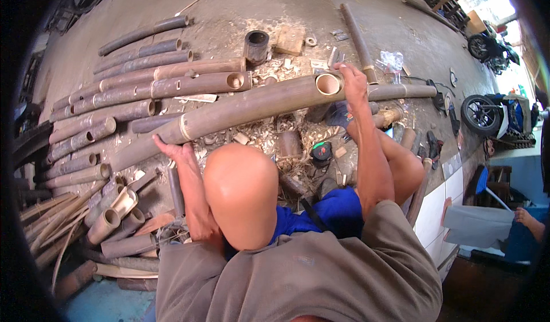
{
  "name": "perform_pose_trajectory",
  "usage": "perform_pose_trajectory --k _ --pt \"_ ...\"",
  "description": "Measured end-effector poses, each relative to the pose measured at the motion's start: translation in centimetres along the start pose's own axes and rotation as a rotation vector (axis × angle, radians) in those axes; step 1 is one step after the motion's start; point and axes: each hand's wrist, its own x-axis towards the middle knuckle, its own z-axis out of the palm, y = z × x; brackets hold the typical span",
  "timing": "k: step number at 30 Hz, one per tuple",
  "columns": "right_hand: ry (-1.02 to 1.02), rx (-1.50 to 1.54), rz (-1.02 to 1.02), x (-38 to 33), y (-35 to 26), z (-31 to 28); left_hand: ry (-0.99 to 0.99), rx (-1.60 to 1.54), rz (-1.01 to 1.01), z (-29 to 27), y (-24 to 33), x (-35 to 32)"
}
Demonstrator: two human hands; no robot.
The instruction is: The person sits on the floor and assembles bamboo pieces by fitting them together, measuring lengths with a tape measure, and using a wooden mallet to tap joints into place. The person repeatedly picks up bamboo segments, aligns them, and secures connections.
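Observation:
A long brown bamboo pole [258, 105] lies slantwise across my front, raised over the floor. Near its right end, a round hole [328, 84] with a pale rim faces up. My right hand [354, 87] is wrapped round that end, just past the hole. Lower down, my left hand [176, 151] holds the pole from its near side beside a pale node ring; part of its fingers is hidden by the pole. Below the pole, between my legs, are a short bamboo piece [290, 144] and a black tape measure [321, 152] with a green-lit top.
Several bamboo poles [197, 84] lie in rows at left, with cut tubes [105, 226] and split strips nearer me. Wood shavings [281, 70] litter the floor around a dark bamboo cup [256, 46] and wooden block [290, 39]. At right, another person's hand [524, 215] is near a pale sheet [478, 226].

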Motion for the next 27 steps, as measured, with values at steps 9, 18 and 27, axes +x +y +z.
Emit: perform_pose_trajectory --k 9,18,27 --pt "0.035 0.209 0.108 0.1 1.5 -0.3 -0.042 0.167 0.016 2.4 2.8 -2.5" --pt "-0.105 0.033 0.253 1.7 -5.5 -1.7 0.141 0.209 0.016 5.9 6.5 -7.4" --pt "-0.075 0.223 0.189 0.4 2.5 -2.4 -0.002 0.181 0.021 5.5 3.2 -6.5"
